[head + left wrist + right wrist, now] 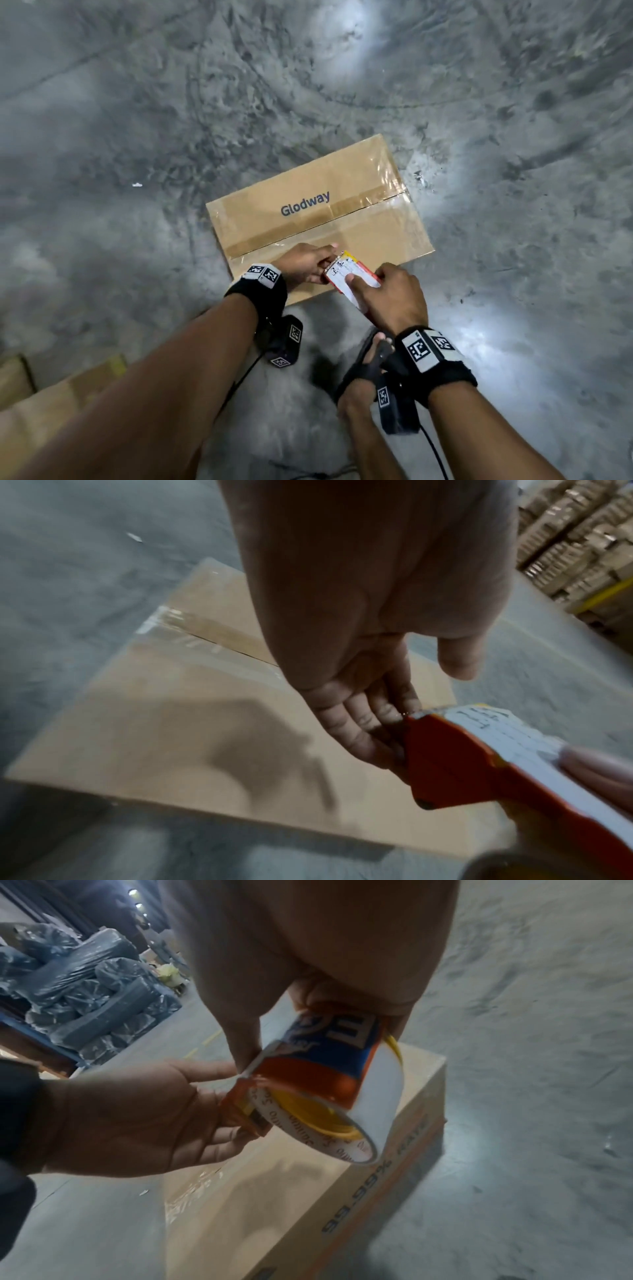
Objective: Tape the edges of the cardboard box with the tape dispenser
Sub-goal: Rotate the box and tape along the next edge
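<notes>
A brown cardboard box [308, 222] printed "Glodway" lies flat on the concrete floor, with clear tape [383, 195] along its middle seam and over its right end. My right hand [394, 298] grips an orange tape dispenser [346, 270] above the box's near edge, its index finger laid along the white label. The white tape roll [380, 1096] with a yellow core sits in the dispenser [308, 1074]. My left hand [305, 262] reaches the dispenser's cutter end [424, 739]. Its fingers [356, 723] lie nearly straight against that end, with the thumb [455, 658] standing free. The box [154, 723] is below.
Loose cardboard pieces [41, 404] lie at the lower left. A sandalled foot [366, 363] stands just behind the box. Plastic-wrapped bundles [85, 988] pile up far left, and racks of stacked boxes [575, 534] stand far right. Bare concrete floor [171, 120] surrounds the box.
</notes>
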The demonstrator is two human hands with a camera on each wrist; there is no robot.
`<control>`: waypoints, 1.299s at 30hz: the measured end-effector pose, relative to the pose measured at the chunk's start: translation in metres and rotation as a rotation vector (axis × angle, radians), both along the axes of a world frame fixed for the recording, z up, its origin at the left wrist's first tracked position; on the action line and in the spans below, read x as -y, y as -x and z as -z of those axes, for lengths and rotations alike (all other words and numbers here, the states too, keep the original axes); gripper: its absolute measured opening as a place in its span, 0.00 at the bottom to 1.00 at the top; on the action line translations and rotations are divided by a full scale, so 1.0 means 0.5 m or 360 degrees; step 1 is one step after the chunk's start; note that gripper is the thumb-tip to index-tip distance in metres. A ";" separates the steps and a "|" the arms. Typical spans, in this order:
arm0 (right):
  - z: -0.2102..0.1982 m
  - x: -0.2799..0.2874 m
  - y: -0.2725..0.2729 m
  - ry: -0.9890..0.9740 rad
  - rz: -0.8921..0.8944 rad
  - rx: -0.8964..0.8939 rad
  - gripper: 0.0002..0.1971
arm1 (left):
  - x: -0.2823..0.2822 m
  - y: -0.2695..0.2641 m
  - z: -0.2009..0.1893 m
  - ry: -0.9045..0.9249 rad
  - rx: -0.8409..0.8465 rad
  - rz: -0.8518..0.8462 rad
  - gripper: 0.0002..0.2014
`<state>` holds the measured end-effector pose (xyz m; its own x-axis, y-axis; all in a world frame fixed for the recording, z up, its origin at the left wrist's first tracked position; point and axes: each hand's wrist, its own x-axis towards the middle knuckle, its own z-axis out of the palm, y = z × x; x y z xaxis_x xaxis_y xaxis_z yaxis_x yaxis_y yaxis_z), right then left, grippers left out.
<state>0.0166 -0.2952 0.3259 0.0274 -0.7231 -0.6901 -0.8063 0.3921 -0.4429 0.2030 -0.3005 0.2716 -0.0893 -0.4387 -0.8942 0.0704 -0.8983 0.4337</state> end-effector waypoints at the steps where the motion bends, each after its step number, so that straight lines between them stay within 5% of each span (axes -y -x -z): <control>1: 0.003 -0.004 -0.028 0.0012 -0.0013 0.0040 0.25 | -0.011 -0.033 0.003 -0.0030 -0.0024 -0.0032 0.16; 7: 0.014 -0.050 -0.227 0.0059 0.0042 0.0337 0.26 | -0.070 -0.282 0.018 -0.0127 -0.0251 -0.0229 0.05; 19: 0.089 -0.070 -0.535 0.0273 0.0423 0.0399 0.23 | -0.007 -0.584 0.091 0.0383 0.0084 0.0229 0.08; 29: 0.181 -0.029 -0.579 0.0376 0.0498 0.0307 0.24 | 0.109 -0.633 0.186 0.0501 0.0117 0.0436 0.05; 34: 0.194 -0.074 -0.540 0.0299 0.0466 0.0243 0.24 | 0.178 -0.709 0.203 0.0660 0.0405 0.0258 0.05; 39: 0.215 -0.090 -0.537 0.0249 0.0483 0.0196 0.24 | 0.187 -0.707 0.222 0.0671 0.0538 0.0409 0.05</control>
